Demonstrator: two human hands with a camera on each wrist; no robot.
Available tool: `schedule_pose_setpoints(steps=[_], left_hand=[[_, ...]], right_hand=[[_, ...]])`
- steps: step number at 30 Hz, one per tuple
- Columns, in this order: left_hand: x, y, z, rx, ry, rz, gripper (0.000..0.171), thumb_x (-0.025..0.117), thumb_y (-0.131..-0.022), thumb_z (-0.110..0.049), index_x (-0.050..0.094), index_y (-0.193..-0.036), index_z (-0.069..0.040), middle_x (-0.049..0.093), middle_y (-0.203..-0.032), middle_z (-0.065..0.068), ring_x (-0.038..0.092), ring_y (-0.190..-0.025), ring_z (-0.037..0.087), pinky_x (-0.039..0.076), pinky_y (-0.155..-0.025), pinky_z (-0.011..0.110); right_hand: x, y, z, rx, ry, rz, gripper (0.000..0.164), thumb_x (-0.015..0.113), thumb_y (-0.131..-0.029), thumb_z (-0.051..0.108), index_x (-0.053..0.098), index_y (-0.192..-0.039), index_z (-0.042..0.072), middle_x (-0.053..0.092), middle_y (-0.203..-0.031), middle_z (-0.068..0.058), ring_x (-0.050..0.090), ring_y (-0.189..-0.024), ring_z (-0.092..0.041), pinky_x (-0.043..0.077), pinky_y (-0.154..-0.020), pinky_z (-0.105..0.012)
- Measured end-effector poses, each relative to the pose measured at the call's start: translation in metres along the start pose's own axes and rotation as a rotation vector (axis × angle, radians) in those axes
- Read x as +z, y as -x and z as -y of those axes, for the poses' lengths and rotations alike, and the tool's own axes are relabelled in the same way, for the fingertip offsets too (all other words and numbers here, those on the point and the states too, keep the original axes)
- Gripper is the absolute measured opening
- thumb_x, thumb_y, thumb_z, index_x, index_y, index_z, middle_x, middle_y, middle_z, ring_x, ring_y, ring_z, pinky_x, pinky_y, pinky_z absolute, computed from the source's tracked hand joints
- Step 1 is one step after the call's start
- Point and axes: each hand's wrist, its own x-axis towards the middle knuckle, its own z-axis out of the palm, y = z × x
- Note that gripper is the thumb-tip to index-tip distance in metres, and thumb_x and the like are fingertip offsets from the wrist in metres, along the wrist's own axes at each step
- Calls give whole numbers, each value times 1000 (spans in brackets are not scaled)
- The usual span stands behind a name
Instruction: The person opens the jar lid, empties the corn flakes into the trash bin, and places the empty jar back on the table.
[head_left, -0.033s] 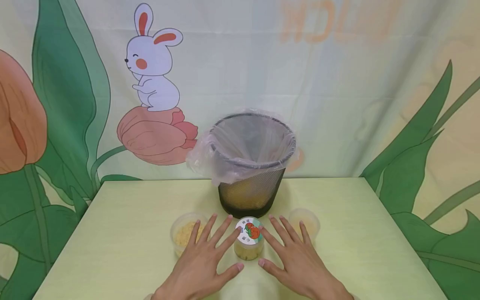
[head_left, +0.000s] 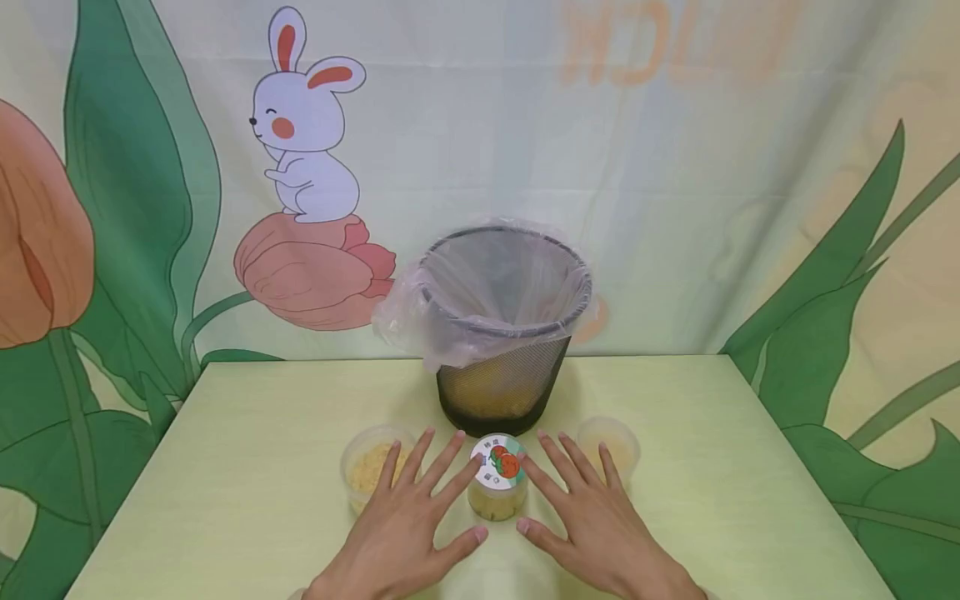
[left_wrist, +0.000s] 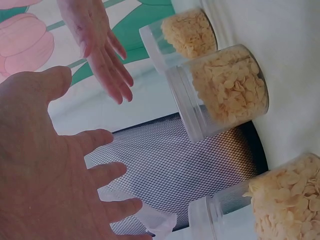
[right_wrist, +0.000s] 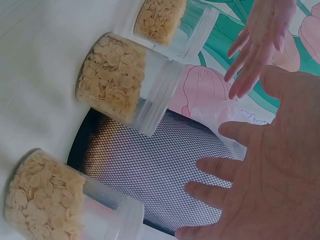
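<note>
Both hands hover palm down over the table's front with fingers spread, holding nothing. Between them stands a clear jar of pale flakes (head_left: 498, 505); its round lid carries a tomato picture (head_left: 504, 460). The left hand (head_left: 397, 525) is partly over a second flake jar (head_left: 352, 467). Partly over a third jar (head_left: 628, 446) is the right hand (head_left: 603, 529). In the left wrist view, the left palm (left_wrist: 40, 170) is apart from the middle jar (left_wrist: 232, 85). The right wrist view has the right palm (right_wrist: 280, 170) likewise apart from the flake jars.
Behind the jars stands a black mesh wastebasket (head_left: 498, 400) with a thin plastic bag (head_left: 405, 321) folded over its rim. A printed curtain (head_left: 660, 192) with a rabbit and tulips hangs behind the pale green table (head_left: 247, 467).
</note>
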Motion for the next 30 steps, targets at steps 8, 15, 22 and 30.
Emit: schedule_pose_setpoints(steps=[8,15,22,30], left_hand=[[-1,1,-2,2,3,3,72,40,-92,-71,33,-153,-33,16,-165,-7,15,-153,32,15,-117,65],[-3,0,-1,21,-13,-32,72,45,-91,-69,34,-153,-33,21,-165,-5,20,-152,34,18,-117,64],[-6,-1,-1,22,-40,-46,73,42,-91,-71,29,-154,-36,21,-165,-5,19,-152,34,19,-118,63],[-7,-4,-3,32,-39,-64,73,43,-92,-70,31,-154,-35,23,-164,-3,21,-151,34,20,-117,62]], right_hand=[[0,2,1,-6,1,-16,70,39,-94,70,31,-154,35,21,-165,2,23,-151,-29,14,-116,-67],[-4,3,1,-16,8,-57,71,43,-93,68,30,-154,35,23,-164,1,26,-150,-30,13,-117,-65],[-10,0,-2,-23,19,-74,74,51,-90,67,31,-154,33,23,-164,1,26,-150,-30,14,-115,-67],[-21,-3,-14,-3,60,-63,82,60,-85,67,33,-153,30,26,-163,-2,27,-149,-31,15,-116,-65]])
